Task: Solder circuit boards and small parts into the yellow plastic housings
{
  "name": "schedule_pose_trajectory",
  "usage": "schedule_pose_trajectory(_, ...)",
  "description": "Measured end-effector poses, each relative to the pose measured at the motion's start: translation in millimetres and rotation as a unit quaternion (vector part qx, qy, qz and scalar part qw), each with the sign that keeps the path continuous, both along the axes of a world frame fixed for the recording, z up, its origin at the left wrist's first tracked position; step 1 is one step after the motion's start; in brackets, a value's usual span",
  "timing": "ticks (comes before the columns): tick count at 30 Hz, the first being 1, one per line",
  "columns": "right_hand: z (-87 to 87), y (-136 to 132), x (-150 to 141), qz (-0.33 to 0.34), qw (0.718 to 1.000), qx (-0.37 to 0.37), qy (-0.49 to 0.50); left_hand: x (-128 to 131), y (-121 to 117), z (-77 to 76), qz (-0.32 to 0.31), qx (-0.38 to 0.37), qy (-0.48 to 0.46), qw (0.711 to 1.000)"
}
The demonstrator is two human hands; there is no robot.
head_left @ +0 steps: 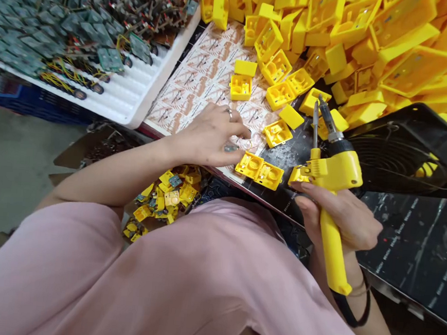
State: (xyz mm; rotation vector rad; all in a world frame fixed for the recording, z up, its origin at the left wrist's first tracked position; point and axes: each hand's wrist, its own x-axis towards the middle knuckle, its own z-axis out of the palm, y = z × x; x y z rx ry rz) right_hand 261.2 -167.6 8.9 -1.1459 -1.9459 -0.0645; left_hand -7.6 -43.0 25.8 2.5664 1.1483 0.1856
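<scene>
My left hand [220, 133] curls low over the patterned work surface, thumb and forefinger tips apart. Within its grasp shows part of a small green circuit board [230, 148], with thin wires by the fingertips; the other fingers hide the rest. Just beyond the thumb lies an open yellow plastic case [260, 170], its two halves side by side. My right hand [339, 215] is wrapped around a yellow soldering gun [333, 171], its metal tip and feed tube pointing away from me. Partly behind the gun, another yellow case [297, 176] sits near my right fingertips.
Several open yellow cases [276, 133] lie ahead, before a large heap of yellow cases [335, 21]. At left, a white tray [136, 91] holds piled circuit boards [57, 15]. A black fan [407, 146] stands right. Below the table edge are more yellow pieces [167, 196].
</scene>
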Motion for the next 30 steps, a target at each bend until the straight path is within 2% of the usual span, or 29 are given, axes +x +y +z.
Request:
schedule_pose_trajectory(2,0.2,-2,3,0.003,1.0,0.006,-0.007,17,5,1.6,-0.012,-0.027,0.042,0.999)
schedule_pose_trajectory(4,1.2,-3,5,0.009,1.0,0.012,-0.018,30,12,2.4,-0.002,-0.085,0.068,0.994)
schedule_pose_trajectory(7,1.0,-2,6,0.016,0.999,0.009,-0.037,36,21,-1.1,0.022,-0.18,0.036,0.983)
schedule_pose_trajectory(13,-13.0,5,-2,0.009,0.999,-0.041,-0.015,9,23,-16.2,0.08,-0.249,-0.156,0.952)
schedule_pose_trajectory(17,-22.7,17,-18,0.037,0.998,-0.044,-0.018,-16,16,-15.5,0.118,-0.274,-0.213,0.93)
schedule_pose_trajectory(20,-28.5,28,-35,0.062,0.996,-0.058,-0.036,-30,15,-10.4,0.135,-0.26,-0.245,0.924)
schedule_pose_trajectory(23,-33.6,35,-46,0.097,0.988,-0.102,-0.067,-38,16,-7.1,0.153,-0.192,-0.266,0.932)
schedule_pose_trajectory(27,-35.9,38,-46,0.087,0.986,-0.101,-0.097,-40,15,-9.2,0.087,-0.15,-0.163,0.971)
schedule_pose_trajectory(30,-31.5,36,-39,0.081,0.989,-0.07,-0.101,-44,14,-9.6,0.039,-0.126,-0.116,0.984)
